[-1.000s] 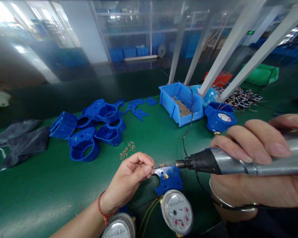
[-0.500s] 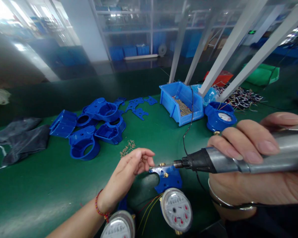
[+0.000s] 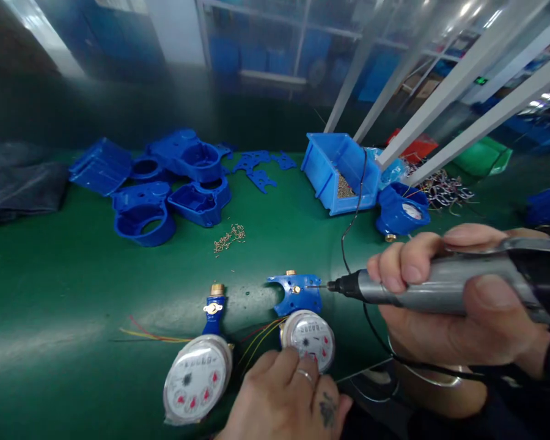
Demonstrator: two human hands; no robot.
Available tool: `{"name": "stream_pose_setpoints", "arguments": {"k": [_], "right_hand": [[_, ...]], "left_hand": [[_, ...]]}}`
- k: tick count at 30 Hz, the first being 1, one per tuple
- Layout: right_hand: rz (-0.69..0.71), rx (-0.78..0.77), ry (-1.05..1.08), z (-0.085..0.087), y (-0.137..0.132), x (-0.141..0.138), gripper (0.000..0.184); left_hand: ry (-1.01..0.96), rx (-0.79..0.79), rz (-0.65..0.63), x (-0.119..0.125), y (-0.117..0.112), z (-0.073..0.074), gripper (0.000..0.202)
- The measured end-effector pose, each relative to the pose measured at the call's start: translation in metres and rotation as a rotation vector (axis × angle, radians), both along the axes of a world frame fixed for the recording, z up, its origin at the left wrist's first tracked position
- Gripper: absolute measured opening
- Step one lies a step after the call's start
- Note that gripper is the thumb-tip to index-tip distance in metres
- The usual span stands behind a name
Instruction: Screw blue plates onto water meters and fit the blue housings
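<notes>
My right hand (image 3: pixel 444 305) is wrapped round a silver electric screwdriver (image 3: pixel 435 287), held level. Its bit tip touches a blue bracket plate (image 3: pixel 297 293) fitted with brass screws. Just below the plate lies a round water meter dial (image 3: pixel 308 333). My left hand (image 3: pixel 286 400) rests at the bottom edge with its fingers curled over the near rim of that dial. A second meter dial (image 3: pixel 196 379) on a blue stem lies to the left, with yellow and red wires (image 3: pixel 156 336) trailing from it.
Blue plastic housings (image 3: pixel 165 183) are piled at the back left beside a small heap of screws (image 3: pixel 229 237). A blue bin (image 3: pixel 339 171) of screws and a blue-cased meter (image 3: pixel 402 211) stand at the back right. White frame legs (image 3: pixel 462 67) slant overhead. Dark cloth (image 3: pixel 18 183) lies far left.
My left hand left the screwdriver tip and dropped back to the near meter dial. The view tilted down and the screwdriver moved lower, its bit now on the blue plate.
</notes>
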State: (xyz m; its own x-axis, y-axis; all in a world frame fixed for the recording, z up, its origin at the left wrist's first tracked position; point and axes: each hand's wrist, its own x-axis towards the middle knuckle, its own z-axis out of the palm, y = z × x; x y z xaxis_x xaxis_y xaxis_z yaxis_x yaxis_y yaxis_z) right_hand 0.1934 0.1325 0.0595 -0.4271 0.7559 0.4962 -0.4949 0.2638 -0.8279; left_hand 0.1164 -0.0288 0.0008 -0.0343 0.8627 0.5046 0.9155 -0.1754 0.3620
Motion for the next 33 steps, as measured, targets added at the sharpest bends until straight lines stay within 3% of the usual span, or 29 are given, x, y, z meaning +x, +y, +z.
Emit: {"name": "stream_pose_setpoints", "arguments": {"k": [5, 12, 33], "right_hand": [[0.037, 0.094, -0.015, -0.013, -0.008, -0.007, 0.020], [0.047, 0.119, -0.040, -0.023, -0.012, -0.008, 0.021], [0.039, 0.159, -0.109, -0.029, -0.012, -0.019, 0.022]], "left_hand": [[0.062, -0.081, -0.003, 0.020, 0.024, -0.009, 0.016], [0.123, -0.166, -0.092, 0.021, 0.028, -0.024, 0.008], [0.103, -0.167, -0.119, 0.021, 0.029, -0.024, 0.010]]}}
